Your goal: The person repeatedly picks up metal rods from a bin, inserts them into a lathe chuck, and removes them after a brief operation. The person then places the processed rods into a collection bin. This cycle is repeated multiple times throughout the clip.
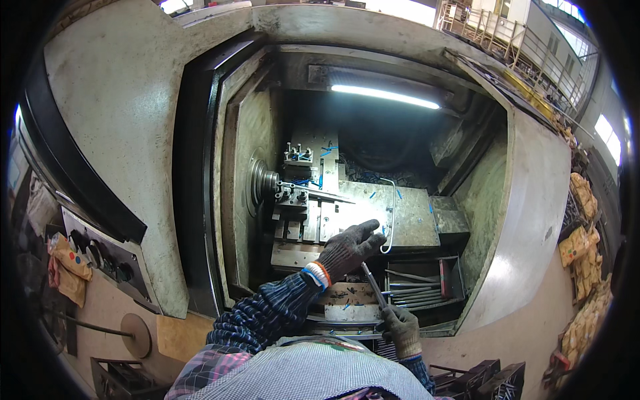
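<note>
My left hand [349, 249], in a dark knitted glove, reaches over the metal bed of a lathe. Its fingers are stretched out and apart, close to the lower curl of a thin pale hooked rod [392, 217] lying on a flat plate [417, 210]. My right hand [401, 330], gloved too, is closed around a straight metal rod [375, 285] that slants up and left, its upper end below my left fingers. Left of the plate are the chuck [265, 183] and a tool post [293, 197] with bolts, beside which a slim bar points right.
A metal tray [460, 280] holding several grey rods sits right of my hands. Blue shavings [327, 152] are scattered over the bed. A lit tube lamp [385, 96] crosses the back of the enclosure. Its pale side door [527, 220] borders the right; dark metal bins [483, 380] stand below.
</note>
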A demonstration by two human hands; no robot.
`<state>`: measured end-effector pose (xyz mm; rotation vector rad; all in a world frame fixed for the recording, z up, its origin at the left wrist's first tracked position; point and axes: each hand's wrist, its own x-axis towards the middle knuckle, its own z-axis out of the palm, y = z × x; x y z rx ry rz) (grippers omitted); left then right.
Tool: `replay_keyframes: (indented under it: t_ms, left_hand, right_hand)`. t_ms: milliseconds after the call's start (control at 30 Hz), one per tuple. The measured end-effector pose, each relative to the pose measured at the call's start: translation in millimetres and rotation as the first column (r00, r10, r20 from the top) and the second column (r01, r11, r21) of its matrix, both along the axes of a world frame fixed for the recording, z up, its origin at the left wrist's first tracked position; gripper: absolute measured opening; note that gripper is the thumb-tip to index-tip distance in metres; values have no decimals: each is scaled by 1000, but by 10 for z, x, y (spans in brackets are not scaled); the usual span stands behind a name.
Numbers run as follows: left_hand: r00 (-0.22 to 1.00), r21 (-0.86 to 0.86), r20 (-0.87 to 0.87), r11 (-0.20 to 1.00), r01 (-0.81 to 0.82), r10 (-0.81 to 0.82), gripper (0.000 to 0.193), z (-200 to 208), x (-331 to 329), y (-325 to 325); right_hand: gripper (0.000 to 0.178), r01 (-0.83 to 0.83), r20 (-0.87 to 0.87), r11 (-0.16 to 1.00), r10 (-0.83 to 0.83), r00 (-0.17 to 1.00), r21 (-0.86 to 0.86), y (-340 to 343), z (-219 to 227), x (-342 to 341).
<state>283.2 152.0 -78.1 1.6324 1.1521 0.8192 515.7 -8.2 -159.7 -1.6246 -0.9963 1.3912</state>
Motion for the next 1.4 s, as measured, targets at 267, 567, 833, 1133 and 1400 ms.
replay_keyframes:
  t_ms: [267, 567, 833, 1133, 1400]
  left_hand:
    - [919, 159, -389, 987, -7, 69, 80, -113, 88, 773]
    - [580, 192, -803, 981, 33, 138, 56, -8, -684, 2084]
    - [41, 147, -987, 981, -130, 153, 40, -579, -1711, 2662]
    - [-279, -60, -959, 997, 39, -47, 61, -994, -1760, 2599]
    - [26, -225, -973, 968, 112, -229, 35, -1437, -2512, 3340]
  right_hand:
    - [36, -1, 47, 999, 2, 999, -32, -29, 24, 18]
    - [35, 14, 142, 999, -17, 990, 29, -149, -209, 182]
    - [36, 78, 124, 991, -64, 990, -111, -269, -207, 195]
    - [33, 115, 110, 988, -103, 989, -102, -357, -249, 186]
    - [24, 174, 28, 957, -173, 985, -233, -495, -276, 200]
